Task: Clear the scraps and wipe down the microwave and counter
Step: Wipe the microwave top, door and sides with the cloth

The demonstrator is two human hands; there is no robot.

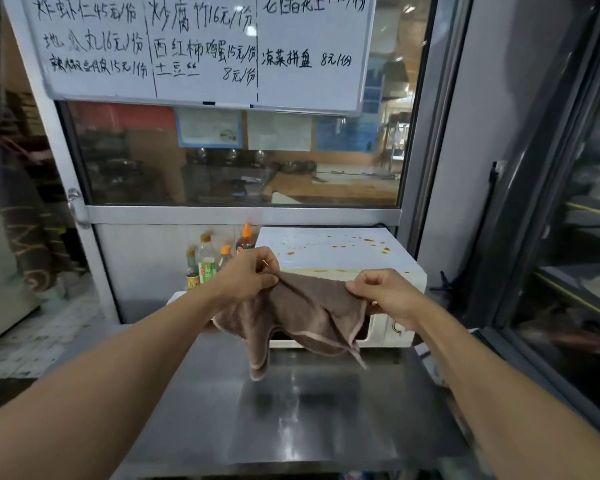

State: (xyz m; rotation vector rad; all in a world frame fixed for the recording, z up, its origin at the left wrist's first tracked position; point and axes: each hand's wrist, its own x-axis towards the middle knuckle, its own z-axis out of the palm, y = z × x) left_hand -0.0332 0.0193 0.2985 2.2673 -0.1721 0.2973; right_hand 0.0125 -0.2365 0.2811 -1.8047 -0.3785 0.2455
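Steel counter (291, 427) bears microwave (333, 251); seemingly bottles (207, 261).

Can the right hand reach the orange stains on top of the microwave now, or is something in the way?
Probably yes. The right hand pinches the brown cloth just before the microwave; nothing stands between it and the orange stains.

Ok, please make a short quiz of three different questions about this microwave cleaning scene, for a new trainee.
1. True or false: both hands hold the brown cloth.
2. Where are the orange stains? A) on top of the microwave B) on the steel counter C) on the whiteboard
3. What stands to the left of the microwave?

Key:
1. True: left hand and right hand each pinch an upper edge with their fingers.
2. A
3. Sauce bottles.
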